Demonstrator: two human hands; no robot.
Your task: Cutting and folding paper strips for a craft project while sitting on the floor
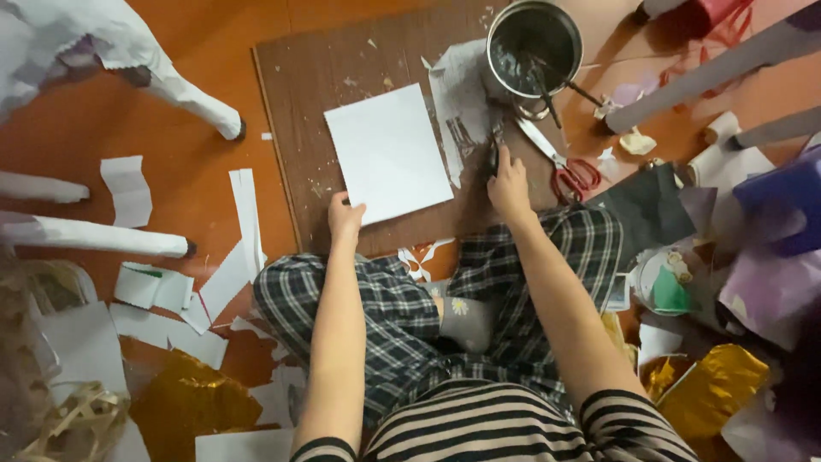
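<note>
White paper sheet (389,152), square and blank, lies flat on the brown board (295,81) that rests on the orange floor (197,51), occupying the board's middle and reaching toward its near edge. Left hand (345,217) rests at the sheet's near left corner, fingers curled over the paper's edge and pressing it to the board; whether it pinches the corner or only touches it cannot be told. Right hand (508,184) sits just beside the sheet's right edge, closed around a thin dark tool (494,152) whose tip points away from the person, toward the board's far edge. A torn grey paper scrap (457,103) lies between the sheet and a metal pot (534,47) standing at the board's far right corner, with dark sticks leaning inside it. Red-handled scissors (560,162) lie open on the board's right edge, near the right hand. White paper offcuts (246,210) are scattered on the floor off the board's left edge, and gold foil (192,402) lies nearer the person on the same side. Crossed legs in plaid trousers (385,299) meet the board's near edge.
</note>
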